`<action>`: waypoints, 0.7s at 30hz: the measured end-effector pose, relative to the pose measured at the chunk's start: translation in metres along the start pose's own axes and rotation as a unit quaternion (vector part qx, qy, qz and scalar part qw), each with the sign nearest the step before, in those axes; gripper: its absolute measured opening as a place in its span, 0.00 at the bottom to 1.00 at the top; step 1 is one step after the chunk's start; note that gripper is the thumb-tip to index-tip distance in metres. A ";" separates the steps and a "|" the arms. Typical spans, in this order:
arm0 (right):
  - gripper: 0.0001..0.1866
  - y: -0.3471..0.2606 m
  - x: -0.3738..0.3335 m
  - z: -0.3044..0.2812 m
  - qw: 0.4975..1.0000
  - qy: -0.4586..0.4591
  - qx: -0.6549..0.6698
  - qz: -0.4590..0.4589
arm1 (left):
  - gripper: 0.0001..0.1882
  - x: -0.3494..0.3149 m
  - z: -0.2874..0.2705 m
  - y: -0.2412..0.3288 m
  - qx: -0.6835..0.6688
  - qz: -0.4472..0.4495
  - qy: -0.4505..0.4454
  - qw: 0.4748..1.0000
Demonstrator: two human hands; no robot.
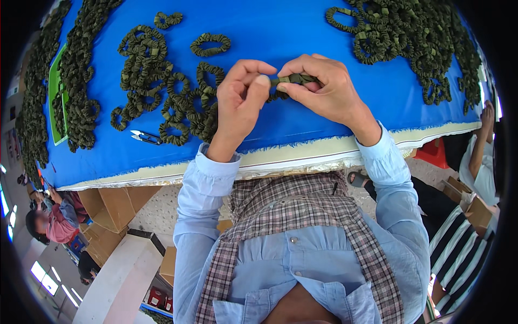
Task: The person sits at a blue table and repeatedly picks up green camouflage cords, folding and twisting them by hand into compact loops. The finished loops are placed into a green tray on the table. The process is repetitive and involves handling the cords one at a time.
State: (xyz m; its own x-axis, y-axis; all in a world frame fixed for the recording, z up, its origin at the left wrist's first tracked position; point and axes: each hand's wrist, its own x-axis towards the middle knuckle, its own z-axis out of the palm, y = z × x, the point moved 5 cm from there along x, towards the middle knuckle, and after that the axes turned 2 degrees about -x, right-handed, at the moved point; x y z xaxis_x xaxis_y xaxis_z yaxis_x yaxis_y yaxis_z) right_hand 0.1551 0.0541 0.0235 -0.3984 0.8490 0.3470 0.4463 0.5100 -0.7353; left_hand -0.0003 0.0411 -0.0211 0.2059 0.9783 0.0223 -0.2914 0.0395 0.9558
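Both my hands meet above the near part of a blue-covered table (259,24). Between them is a dark green scrunchie (297,79), a ruched fabric ring partly hidden by my fingers. My right hand (329,86) pinches its band between thumb and forefinger. My left hand (240,97) is closed, thumb and fingertips at the scrunchie's left end. Just left of my left hand lies a loose pile of similar scrunchies (183,102). A single scrunchie (210,45) rests beyond it. Small thread snips (145,137) lie on the cloth near the pile.
A large heap of scrunchies (404,32) covers the back right. More heaps line the left around a green tray (56,97). Cardboard boxes (110,205) and a white cabinet (118,275) stand below the table's left side. Other people (56,218) sit at both sides.
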 end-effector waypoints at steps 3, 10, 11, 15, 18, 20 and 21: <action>0.11 -0.001 -0.001 -0.001 1.000 -0.019 -0.016 -0.012 | 0.09 0.000 0.003 0.002 0.065 -0.024 -0.014 0.997; 0.13 0.007 -0.005 0.004 0.994 -0.028 0.058 0.089 | 0.08 -0.001 -0.004 0.002 0.078 0.013 0.036 0.996; 0.13 0.010 -0.006 0.005 0.988 -0.026 0.086 0.124 | 0.08 -0.002 -0.004 0.002 0.094 0.025 0.045 0.994; 0.09 0.011 -0.005 0.005 0.990 -0.021 0.086 0.113 | 0.07 -0.003 -0.003 0.005 0.134 0.053 0.062 0.988; 0.07 0.006 -0.003 0.004 0.997 0.014 0.059 0.038 | 0.06 -0.004 -0.002 0.007 0.157 0.071 0.083 0.982; 0.06 0.006 -0.002 0.005 0.997 0.030 0.064 0.028 | 0.06 -0.006 -0.002 0.007 0.168 0.077 0.101 0.978; 0.06 0.006 -0.002 0.005 0.997 0.030 0.069 0.029 | 0.06 -0.006 -0.002 0.007 0.162 0.080 0.108 0.977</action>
State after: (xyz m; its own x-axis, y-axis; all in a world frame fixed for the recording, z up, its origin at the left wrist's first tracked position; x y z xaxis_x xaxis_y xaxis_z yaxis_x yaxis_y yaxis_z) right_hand 0.1543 0.0547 0.0160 -0.3247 0.8851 0.3333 0.3513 0.4400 -0.8264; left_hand -0.0056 0.0359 -0.0154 -0.0312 0.9880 0.1510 0.0151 -0.1506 0.9885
